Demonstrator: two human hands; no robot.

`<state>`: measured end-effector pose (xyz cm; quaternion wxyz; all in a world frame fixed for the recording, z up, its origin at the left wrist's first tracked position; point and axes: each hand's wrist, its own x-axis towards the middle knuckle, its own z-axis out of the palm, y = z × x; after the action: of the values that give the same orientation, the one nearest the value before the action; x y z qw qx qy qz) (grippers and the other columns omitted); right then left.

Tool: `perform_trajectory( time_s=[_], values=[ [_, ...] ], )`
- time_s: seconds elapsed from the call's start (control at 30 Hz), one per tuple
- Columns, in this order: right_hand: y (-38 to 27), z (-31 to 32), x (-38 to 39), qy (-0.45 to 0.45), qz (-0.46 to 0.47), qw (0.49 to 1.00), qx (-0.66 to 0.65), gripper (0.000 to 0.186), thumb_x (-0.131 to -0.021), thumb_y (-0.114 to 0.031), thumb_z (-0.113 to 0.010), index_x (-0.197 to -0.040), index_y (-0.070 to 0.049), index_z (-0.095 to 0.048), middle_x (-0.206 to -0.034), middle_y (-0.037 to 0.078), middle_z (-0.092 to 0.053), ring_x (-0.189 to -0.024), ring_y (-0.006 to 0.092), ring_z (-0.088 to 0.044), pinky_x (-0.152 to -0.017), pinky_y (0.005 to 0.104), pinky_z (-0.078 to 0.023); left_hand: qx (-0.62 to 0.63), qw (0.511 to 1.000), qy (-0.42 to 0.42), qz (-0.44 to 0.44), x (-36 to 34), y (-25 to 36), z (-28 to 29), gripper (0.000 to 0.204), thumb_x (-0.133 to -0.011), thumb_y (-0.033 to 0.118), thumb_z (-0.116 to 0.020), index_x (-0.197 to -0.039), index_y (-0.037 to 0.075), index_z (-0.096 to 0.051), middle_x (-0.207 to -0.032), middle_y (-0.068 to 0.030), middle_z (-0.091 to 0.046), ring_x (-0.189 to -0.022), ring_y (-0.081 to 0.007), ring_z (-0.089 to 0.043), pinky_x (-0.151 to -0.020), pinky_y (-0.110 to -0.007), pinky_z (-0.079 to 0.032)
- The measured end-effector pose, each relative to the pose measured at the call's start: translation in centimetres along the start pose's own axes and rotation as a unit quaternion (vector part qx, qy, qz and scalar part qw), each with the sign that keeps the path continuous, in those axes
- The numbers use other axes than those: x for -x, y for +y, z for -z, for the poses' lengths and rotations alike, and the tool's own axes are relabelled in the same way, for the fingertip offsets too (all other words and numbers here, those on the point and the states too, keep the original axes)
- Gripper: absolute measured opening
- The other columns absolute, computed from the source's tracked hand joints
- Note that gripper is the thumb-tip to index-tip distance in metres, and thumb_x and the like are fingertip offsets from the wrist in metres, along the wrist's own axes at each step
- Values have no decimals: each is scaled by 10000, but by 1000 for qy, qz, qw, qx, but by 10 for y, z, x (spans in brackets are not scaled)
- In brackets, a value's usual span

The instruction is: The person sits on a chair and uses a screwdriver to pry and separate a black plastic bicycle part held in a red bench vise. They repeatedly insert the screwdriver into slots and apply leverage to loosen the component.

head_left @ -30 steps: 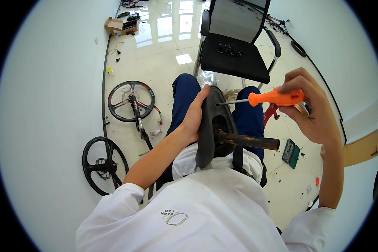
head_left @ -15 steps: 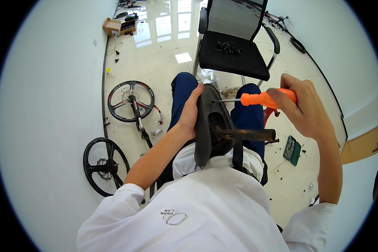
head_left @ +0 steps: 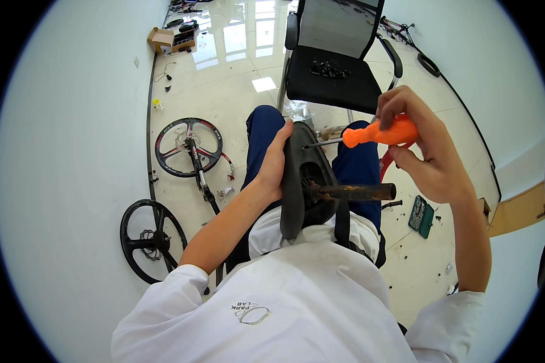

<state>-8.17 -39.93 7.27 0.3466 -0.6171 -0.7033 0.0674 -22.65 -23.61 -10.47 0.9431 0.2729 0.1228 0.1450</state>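
A dark bicycle saddle [head_left: 293, 199] lies on its side across my lap, underside facing right. My left hand [head_left: 271, 162] is closed around its edge and presses it against my left thigh; some fingers are hidden behind it. From the underside a rusty seat post [head_left: 366, 192] sticks out to the right. My right hand [head_left: 437, 158] holds a screwdriver [head_left: 378, 134] by its orange handle, fingers curled over the top and thumb below. The screwdriver's metal tip meets the saddle's underside near its upper part.
Ahead stands a black office chair [head_left: 330, 88] with small dark parts [head_left: 329, 69] on its seat. Wheels [head_left: 189, 147] lie along the left wall, near an open cardboard box [head_left: 162, 40]. A green case [head_left: 427, 221] of small pieces sits on the floor at right.
My right hand has turned around the screwdriver handle, with its fingers shifted up and the thumb moved lower. The handle tilts slightly more upward. My left hand and the saddle stay put.
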Motion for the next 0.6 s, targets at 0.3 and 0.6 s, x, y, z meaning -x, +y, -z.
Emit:
perform_trajectory(
  time_s=[0.3, 0.6],
  values=[
    [-24, 11, -29, -92, -256, 921, 280, 228, -951, -233, -641, -987, -18, -575, -839, 105, -609, -745, 187, -583, -580, 300, -447, -6, 1000, 16, -11, 3, 3, 2, 596, -990, 622, -402, -1240, 93, -517, -1047, -176, -663, -962, -318, -693, -850, -498, -583],
    [-4, 13, -10, -80, -9, 983, 164, 265, -689, 101, -687, -889, -50, -599, -1003, 89, -592, -857, 250, -609, -721, 332, -498, -8, 1000, 4, -6, 2, 1, 0, 602, -997, 614, -393, -1259, 85, -512, -1077, -183, -658, -992, -317, -689, -867, -489, -581]
  ],
)
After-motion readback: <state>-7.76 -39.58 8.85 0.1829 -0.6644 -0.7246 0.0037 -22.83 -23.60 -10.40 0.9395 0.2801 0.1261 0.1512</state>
